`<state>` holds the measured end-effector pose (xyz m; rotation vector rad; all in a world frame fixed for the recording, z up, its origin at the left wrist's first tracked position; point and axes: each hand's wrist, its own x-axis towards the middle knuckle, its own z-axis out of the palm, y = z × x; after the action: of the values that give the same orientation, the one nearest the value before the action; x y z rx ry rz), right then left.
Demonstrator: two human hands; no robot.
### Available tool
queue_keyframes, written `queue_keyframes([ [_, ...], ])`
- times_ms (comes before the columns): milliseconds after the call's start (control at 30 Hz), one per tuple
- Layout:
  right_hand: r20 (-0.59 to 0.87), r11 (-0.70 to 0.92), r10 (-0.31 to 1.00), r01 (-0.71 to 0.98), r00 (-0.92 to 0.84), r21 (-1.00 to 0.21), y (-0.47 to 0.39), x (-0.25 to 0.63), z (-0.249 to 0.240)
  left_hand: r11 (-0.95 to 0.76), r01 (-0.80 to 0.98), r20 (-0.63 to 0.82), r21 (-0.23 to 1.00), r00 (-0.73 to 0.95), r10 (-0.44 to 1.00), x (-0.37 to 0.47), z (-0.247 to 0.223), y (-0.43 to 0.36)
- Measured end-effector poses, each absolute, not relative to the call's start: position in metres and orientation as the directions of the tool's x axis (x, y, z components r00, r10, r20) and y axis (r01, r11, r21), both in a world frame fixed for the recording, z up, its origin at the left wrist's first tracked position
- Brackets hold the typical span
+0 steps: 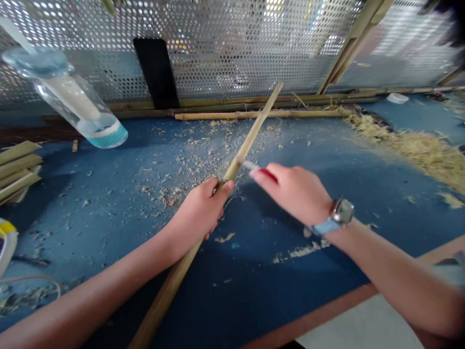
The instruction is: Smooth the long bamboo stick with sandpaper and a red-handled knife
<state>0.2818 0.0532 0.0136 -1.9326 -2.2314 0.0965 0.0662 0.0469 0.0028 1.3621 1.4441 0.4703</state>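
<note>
My left hand is wrapped round a long bamboo strip, which slants from the lower left up to the perforated screen side. In my right hand, a knife with a red handle is gripped. Its short blade is blurred and lies against or very close to the strip at a darker node, just beyond my left thumb. The lower end of the strip runs under my left forearm and out of the frame. Pale shavings are scattered on the blue tabletop around the strip.
A clear bottle stands at the left, and split bamboo pieces are stacked below it. A black phone leans on the perforated metal screen. Bamboo lengths lie along its foot. Shavings are heaped at the right.
</note>
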Motion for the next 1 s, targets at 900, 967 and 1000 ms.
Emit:
queue_keyframes([
  [900,-0.051,0.183,0.978,0.948,-0.202,-0.259,0.085,0.29,0.013,-0.004,0.834,-0.389,0.552,0.262,0.883,0.027,0.025,0.046],
  [967,-0.039,0.125,0.989,0.961,-0.139,-0.248,0.099,0.295,0.016,-0.043,0.87,-0.378,0.492,0.257,0.89,0.017,0.026,0.04],
  [1000,-0.028,0.119,0.991,0.963,-0.129,-0.241,0.102,0.295,0.017,-0.056,0.883,-0.375,0.467,0.255,0.891,0.013,0.025,0.036],
])
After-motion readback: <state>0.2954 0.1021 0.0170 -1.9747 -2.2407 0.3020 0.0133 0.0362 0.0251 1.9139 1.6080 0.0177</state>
